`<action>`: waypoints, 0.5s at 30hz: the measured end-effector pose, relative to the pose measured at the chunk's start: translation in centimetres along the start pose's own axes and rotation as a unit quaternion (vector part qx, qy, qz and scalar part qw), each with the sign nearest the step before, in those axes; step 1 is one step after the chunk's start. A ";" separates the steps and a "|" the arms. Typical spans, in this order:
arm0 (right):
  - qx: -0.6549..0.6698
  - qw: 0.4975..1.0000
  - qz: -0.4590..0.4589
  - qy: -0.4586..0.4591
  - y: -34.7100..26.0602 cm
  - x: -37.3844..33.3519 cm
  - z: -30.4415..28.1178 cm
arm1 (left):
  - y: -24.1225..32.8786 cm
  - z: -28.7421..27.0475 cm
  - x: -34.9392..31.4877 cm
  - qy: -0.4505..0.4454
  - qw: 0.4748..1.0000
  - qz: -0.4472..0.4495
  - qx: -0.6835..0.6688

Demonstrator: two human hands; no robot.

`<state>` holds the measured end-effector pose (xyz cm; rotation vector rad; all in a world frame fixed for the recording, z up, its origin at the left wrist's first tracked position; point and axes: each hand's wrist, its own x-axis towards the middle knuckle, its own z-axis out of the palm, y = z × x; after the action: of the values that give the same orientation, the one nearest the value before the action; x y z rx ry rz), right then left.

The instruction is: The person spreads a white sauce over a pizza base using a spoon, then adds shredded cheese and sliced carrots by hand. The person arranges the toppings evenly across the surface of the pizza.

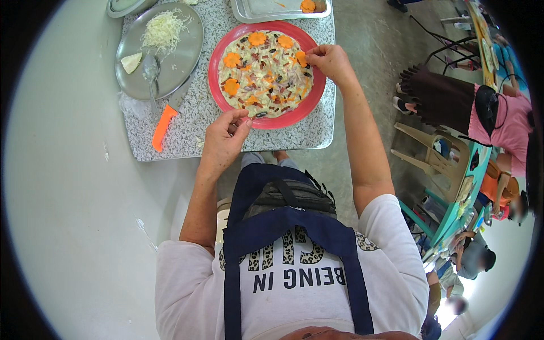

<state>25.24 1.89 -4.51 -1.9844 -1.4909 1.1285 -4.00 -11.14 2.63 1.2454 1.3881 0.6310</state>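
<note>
A red plate (216,85) holds a creamy pale salad (269,79) topped with dark raisins, small reddish bits and orange shreds. Flower-shaped carrot slices (231,60) sit around its edge. At the plate's right side my right hand (333,63) is closed, thumb and fingertips pinching a carrot slice (301,58) at the salad's surface. My left hand (225,137) is at the near left rim, its fingers curled and thumb close to the index finger. Whatever may be between those fingertips is hidden. A raisin (260,114) lies just beside them.
On the speckled table (198,122), a steel platter (190,42) carries shredded cheese (164,31), a cheese wedge (131,63) and a spoon (151,68). An orange-handled knife (165,128) lies nearby. A metal tray (272,10) with a carrot slice stands behind. People and a chair (433,153) are at right.
</note>
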 end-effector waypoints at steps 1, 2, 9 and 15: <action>-0.015 1.000 -0.001 0.004 -0.2 -0.2 0.0 | 0.0 0.0 0.0 0.000 1.000 0.000 0.001; -0.032 0.999 -0.004 0.008 -0.5 -0.4 -0.1 | 0.1 0.0 0.1 -0.001 1.000 0.000 0.001; -0.112 0.993 -0.016 0.021 -3.0 -2.4 -0.5 | -0.1 -0.1 0.3 0.006 1.000 0.007 0.002; -0.142 0.988 -0.040 0.036 -2.5 -2.9 -0.6 | 0.2 -0.2 0.4 0.006 1.000 0.007 0.006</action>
<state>23.91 0.13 -1.33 -2.1018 -1.7570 0.8413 -4.03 -10.69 2.70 1.2640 1.3962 0.6414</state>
